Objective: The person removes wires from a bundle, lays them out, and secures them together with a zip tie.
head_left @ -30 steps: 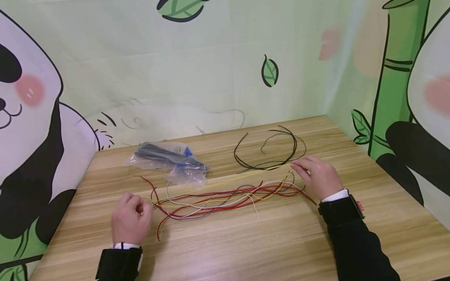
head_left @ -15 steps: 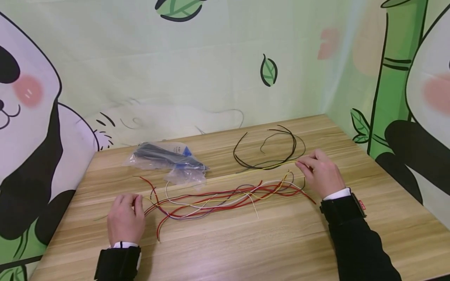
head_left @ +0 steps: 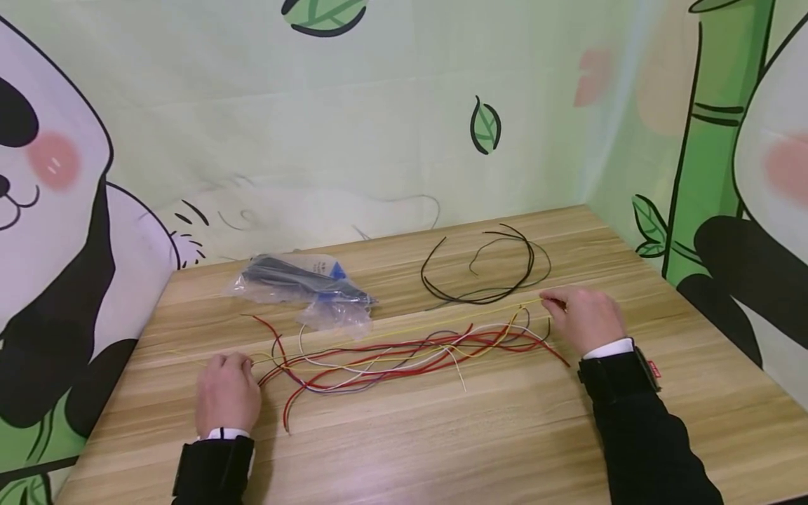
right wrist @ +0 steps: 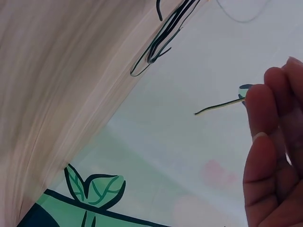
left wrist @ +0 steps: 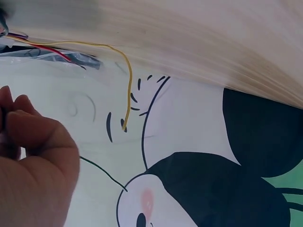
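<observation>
A thin yellow wire (head_left: 454, 317) runs between the two hands, above a bundle of loose wires. The right hand (head_left: 587, 321) pinches it near one end between thumb and fingertips, and a short tip (right wrist: 218, 108) sticks out past the fingers in the right wrist view. At the left, the left hand (head_left: 229, 396) pinches the wire with curled fingers; a thin tail (left wrist: 103, 171) extends behind that hand. Beneath lies the bundle of red, white, yellow, purple and black wires (head_left: 404, 374), stretched across the table. One yellow wire end (left wrist: 129, 80) bends out of it in the left wrist view.
Behind the bundle lies a clear plastic bag (head_left: 303, 277) holding dark strips. Black and dark green wires (head_left: 530, 259) lie coiled toward the back right of the wooden table (head_left: 442, 449). A panda-printed cloth (head_left: 379, 126) hangs behind and at the sides.
The right hand has moved rightward, and most recently slightly nearer the body. The left hand has shifted a little left along the wire, with a tail now showing to its left. The bundle has stayed put.
</observation>
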Motion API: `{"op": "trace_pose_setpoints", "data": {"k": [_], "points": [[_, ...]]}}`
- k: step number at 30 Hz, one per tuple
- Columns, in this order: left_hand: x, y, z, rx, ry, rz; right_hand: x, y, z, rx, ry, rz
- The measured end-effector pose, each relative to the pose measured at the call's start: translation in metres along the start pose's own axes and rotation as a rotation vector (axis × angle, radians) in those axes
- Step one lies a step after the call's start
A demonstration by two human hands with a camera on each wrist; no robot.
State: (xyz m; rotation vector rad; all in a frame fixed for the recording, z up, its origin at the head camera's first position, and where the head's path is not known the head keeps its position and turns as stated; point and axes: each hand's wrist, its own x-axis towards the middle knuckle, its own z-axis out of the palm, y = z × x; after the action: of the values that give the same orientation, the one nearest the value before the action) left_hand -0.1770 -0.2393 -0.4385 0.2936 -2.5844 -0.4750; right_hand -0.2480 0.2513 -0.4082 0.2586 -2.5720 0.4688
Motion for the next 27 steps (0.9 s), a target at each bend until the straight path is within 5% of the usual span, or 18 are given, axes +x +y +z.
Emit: {"op": "trace_pose_setpoints", "data": {"k": [7,14,27], "points": [[0.000,-0.005,0.003,0.128,0.003,0.051,0.000,0.001,0.000,-0.032,-0.095,0.064],[0.000,-0.005,0.006,0.145,-0.061,-0.016,-0.001,-0.003,0.004,-0.036,-0.271,0.111],[0.003,0.000,0.011,0.087,-0.137,-0.029,0.001,0.002,0.016,-0.026,-0.441,0.115]]}}
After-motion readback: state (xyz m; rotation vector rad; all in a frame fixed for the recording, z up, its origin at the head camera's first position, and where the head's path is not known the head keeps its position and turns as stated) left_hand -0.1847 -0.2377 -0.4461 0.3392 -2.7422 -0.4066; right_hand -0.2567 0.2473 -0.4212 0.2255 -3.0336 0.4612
